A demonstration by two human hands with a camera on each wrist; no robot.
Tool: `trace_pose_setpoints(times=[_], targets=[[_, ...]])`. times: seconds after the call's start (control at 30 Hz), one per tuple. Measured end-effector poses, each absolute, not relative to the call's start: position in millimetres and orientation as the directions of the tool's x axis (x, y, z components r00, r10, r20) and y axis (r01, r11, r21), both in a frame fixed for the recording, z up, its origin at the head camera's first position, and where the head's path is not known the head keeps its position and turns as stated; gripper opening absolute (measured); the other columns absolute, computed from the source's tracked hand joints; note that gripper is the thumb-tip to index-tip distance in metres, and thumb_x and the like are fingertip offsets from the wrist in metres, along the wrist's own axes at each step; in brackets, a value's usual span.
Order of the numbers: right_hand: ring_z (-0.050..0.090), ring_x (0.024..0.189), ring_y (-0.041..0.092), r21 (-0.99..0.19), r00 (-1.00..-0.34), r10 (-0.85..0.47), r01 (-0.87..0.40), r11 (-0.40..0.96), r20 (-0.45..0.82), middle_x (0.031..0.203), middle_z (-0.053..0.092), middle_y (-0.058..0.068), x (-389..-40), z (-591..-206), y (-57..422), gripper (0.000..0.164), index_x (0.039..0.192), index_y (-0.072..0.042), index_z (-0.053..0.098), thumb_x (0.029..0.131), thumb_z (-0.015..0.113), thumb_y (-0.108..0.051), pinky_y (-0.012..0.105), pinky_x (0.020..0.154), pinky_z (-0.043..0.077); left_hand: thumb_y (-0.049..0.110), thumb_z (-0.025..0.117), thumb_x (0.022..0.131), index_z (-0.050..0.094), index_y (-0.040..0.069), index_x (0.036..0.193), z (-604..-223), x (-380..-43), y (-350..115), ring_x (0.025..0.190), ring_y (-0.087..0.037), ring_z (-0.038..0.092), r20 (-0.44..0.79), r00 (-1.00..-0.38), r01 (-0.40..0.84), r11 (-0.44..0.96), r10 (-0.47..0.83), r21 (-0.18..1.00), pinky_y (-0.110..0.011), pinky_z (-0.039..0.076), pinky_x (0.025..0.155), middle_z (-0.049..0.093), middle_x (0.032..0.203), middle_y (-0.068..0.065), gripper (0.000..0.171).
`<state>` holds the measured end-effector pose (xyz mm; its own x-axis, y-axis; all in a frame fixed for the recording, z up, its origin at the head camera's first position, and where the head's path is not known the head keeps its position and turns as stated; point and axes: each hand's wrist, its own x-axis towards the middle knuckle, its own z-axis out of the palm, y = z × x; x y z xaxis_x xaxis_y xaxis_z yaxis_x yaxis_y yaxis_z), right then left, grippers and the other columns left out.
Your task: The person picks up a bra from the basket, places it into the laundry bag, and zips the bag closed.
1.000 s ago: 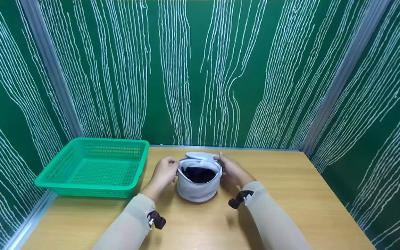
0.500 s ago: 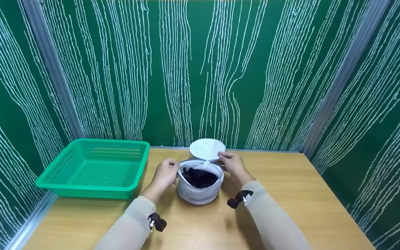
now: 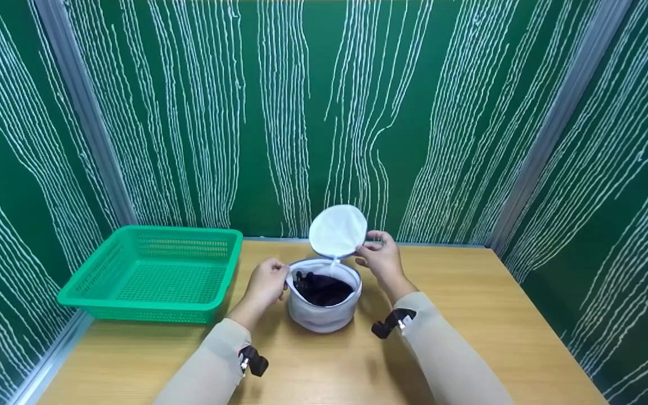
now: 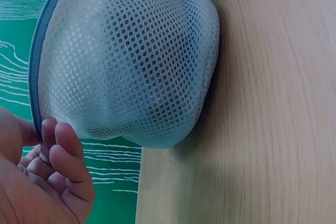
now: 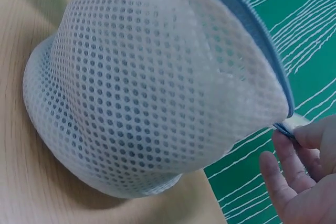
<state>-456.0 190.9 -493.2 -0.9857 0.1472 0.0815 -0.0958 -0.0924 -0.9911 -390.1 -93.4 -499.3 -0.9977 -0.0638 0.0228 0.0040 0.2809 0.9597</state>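
A white mesh laundry bag with a blue-grey zip edge stands upright on the table, its round lid raised at the back. Dark cloth lies inside; its kind is unclear. My left hand pinches the zip rim on the bag's left side, thumb against fingers, as the left wrist view shows. The lid's lower right edge is between the thumb and fingers of my right hand. In the right wrist view, a bit of that edge shows at the fingertips, beside the mesh wall.
A green plastic basket with perforated walls sits left of the bag. The wooden table meets green, white-streaked panels at the back and sides, with grey metal posts at the corners.
The lid has swung up and back from low behind the rim to nearly upright. My right hand has risen with it, while my left hand stays at the rim.
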Motion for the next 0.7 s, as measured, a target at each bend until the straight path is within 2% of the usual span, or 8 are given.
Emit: trace_pose_setpoints(times=[0.07, 0.2, 0.33, 0.5, 0.7], targets=[[0.081, 0.081, 0.015, -0.989, -0.986, 0.135, -0.112, -0.096, 0.098, 0.101, 0.083, 0.011, -455, -491, 191, 0.044, 0.143, 0.008, 0.058, 0.102, 0.073, 0.01, 0.033, 0.077, 0.071, 0.015, 0.059, 0.112, 0.068, 0.002, 0.103, -501, -390, -94, 0.048, -0.014, 0.053, 0.026, -0.997, 0.003, 0.292, -0.074, 0.956, -0.022, 0.041, 0.044, 0.059, 0.07, -0.003, 0.018], [0.081, 0.083, 0.014, -0.988, -0.99, 0.093, -0.118, -0.098, 0.109, 0.1, 0.082, 0.006, -452, -487, 193, 0.036, 0.136, 0.012, 0.067, 0.101, 0.076, 0.009, 0.037, 0.084, 0.072, 0.015, 0.06, 0.112, 0.069, 0.002, 0.103, -501, -390, -94, 0.049, -0.014, 0.054, 0.029, -0.997, 0.006, 0.292, -0.076, 0.957, -0.022, 0.042, 0.045, 0.059, 0.07, -0.003, 0.019], [0.082, 0.087, 0.014, -0.988, -0.994, 0.046, -0.105, -0.111, 0.101, 0.098, 0.083, 0.002, -448, -483, 197, 0.025, 0.126, 0.007, 0.073, 0.101, 0.077, 0.009, 0.037, 0.084, 0.072, 0.016, 0.061, 0.112, 0.07, 0.003, 0.102, -502, -391, -96, 0.048, -0.014, 0.054, 0.027, -0.997, 0.005, 0.289, -0.073, 0.957, -0.022, 0.043, 0.045, 0.059, 0.068, -0.002, 0.018], [0.082, 0.09, 0.013, -0.988, -0.994, -0.024, -0.101, -0.118, 0.105, 0.097, 0.084, 0.001, -444, -481, 201, 0.018, 0.116, 0.0, 0.077, 0.1, 0.078, 0.008, 0.032, 0.08, 0.071, 0.015, 0.063, 0.112, 0.072, 0.002, 0.104, -503, -392, -100, 0.047, -0.014, 0.055, 0.031, -0.998, 0.012, 0.281, -0.063, 0.96, -0.022, 0.044, 0.045, 0.06, 0.067, -0.001, 0.018], [0.084, 0.092, 0.014, -0.982, -0.977, -0.103, -0.189, 0.003, 0.188, 0.102, 0.087, 0.004, -441, -484, 209, 0.015, 0.114, 0.002, 0.082, 0.099, 0.08, 0.006, 0.03, 0.078, 0.071, 0.015, 0.064, 0.111, 0.074, -0.001, 0.106, -505, -394, -104, 0.047, -0.014, 0.059, 0.033, -0.997, 0.017, 0.225, -0.067, 0.974, -0.024, 0.047, 0.045, 0.062, 0.068, -0.001, 0.019]])
